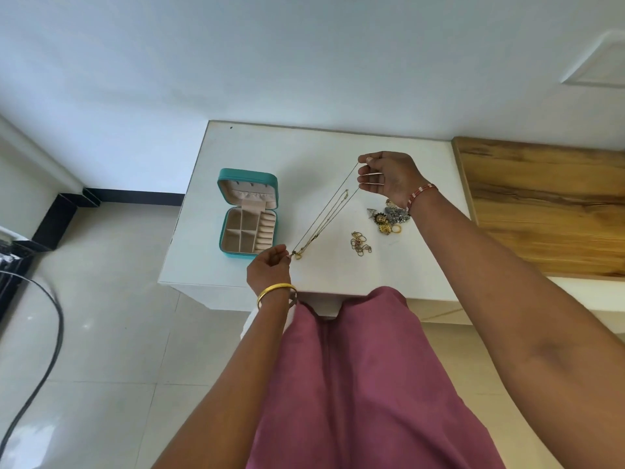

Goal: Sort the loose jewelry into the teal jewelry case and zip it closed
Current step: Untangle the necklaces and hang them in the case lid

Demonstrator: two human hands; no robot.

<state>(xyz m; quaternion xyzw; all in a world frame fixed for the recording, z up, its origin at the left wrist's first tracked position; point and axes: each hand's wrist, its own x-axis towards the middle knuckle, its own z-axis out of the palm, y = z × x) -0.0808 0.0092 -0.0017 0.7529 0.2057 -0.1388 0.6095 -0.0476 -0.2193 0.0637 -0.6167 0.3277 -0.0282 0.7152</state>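
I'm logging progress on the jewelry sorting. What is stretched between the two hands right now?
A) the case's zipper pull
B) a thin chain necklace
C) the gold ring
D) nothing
B: the right hand and left hand each pinch an end of the thin chain necklace, drawn taut above the table.

One case, two jewelry heaps.

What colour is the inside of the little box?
Pale pink-beige inside the teal jewelry case, seen in the head view.
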